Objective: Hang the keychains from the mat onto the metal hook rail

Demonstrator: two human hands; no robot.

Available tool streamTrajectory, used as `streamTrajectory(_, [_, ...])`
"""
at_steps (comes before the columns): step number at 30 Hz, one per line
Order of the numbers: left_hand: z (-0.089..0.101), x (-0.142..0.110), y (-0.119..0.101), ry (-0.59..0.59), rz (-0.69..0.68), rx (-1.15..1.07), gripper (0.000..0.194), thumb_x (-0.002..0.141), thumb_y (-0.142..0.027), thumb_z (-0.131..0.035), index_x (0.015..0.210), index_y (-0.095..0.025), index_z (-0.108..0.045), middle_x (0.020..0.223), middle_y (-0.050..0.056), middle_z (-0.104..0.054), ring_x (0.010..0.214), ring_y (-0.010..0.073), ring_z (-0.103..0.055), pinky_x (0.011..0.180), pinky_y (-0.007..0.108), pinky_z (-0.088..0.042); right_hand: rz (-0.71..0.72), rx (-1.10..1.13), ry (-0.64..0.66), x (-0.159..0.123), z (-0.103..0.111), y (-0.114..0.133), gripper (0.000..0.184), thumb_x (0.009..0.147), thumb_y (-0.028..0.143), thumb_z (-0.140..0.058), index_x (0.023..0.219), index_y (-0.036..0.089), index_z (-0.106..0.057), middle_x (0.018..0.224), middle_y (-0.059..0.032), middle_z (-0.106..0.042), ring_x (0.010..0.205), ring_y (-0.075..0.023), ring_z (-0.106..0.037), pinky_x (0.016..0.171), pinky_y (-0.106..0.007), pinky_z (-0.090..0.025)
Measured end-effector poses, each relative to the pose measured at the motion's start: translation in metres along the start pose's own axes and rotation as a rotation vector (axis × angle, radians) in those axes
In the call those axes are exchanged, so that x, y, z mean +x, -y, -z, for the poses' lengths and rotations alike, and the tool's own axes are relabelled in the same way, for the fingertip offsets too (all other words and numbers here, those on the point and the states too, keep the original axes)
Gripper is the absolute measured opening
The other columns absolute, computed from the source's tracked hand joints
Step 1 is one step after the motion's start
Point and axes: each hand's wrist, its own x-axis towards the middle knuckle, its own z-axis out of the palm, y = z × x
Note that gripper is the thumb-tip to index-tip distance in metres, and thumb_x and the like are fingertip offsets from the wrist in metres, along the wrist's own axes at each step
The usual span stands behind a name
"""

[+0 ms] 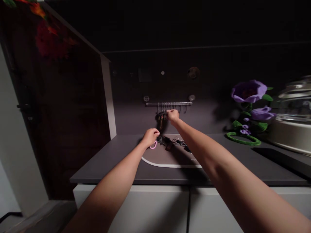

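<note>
A clear rail (169,104) with a row of small hooks is fixed to the dark wall, and several keys (161,117) hang from its left half. My right hand (173,116) is raised to these hooks, its fingertips pinched around a key ring among them. Lower and to the left, my left hand (150,136) is closed at a keychain with a pink loop (153,146), just above the mat; its fingers partly hide what they grip. Beside it, dark key fobs and keychains (168,144) lie on the pinkish-brown mat (155,158), which has a white rim.
Purple knitted flowers (250,92) with a green ring base (243,139) stand at the right. Behind them is a large cream and clear appliance (291,126). A dark flat object (279,160) lies near the counter's right edge. White cabinets (150,207) sit below; a dark door (60,113) is at left.
</note>
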Motion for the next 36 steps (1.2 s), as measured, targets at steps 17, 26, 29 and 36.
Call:
streamTrajectory(17, [-0.001,0.003,0.008,-0.045,-0.008,0.018,0.017,0.075,-0.013,-0.05,0.072,-0.016,-0.066,0.075,0.005,-0.065,0.072,0.0152,-0.055,0.07,0.025,-0.04,-0.24,0.268,0.104,-0.034,0.012,0.018,0.01,0.073,0.016,-0.047,0.063,0.016,-0.049,0.051,0.0032,-0.044,0.046,-0.0063,-0.043,0.05,-0.021,-0.044])
streamTrajectory(26, [0.002,0.001,0.01,-0.049,-0.045,0.069,0.017,0.076,-0.014,-0.05,0.076,-0.017,-0.067,0.082,0.006,-0.065,0.081,0.0174,-0.055,0.077,0.027,-0.039,-0.305,0.173,0.096,-0.066,0.028,0.021,0.008,0.072,0.012,-0.051,0.079,0.015,-0.055,0.073,-0.0025,-0.058,0.054,-0.007,-0.05,0.055,-0.022,-0.044])
streamTrajectory(29, [0.004,0.0,0.008,-0.017,-0.036,0.141,0.017,0.077,-0.015,-0.05,0.081,-0.017,-0.067,0.086,0.006,-0.065,0.084,0.0169,-0.055,0.08,0.027,-0.04,-0.332,0.187,0.143,-0.084,0.033,0.023,0.011,0.073,0.011,-0.051,0.083,0.014,-0.055,0.08,-0.0044,-0.06,0.056,-0.0064,-0.052,0.055,-0.021,-0.043])
streamTrajectory(36, [0.003,-0.004,0.006,0.058,-0.046,0.282,0.02,0.078,-0.019,-0.052,0.089,-0.018,-0.068,0.091,0.006,-0.064,0.087,0.0167,-0.055,0.08,0.026,-0.041,-0.149,-0.093,0.273,-0.113,0.042,0.006,0.012,0.075,0.016,-0.053,0.084,0.012,-0.061,0.081,-0.0055,-0.065,0.069,-0.0097,-0.058,0.071,-0.023,-0.044])
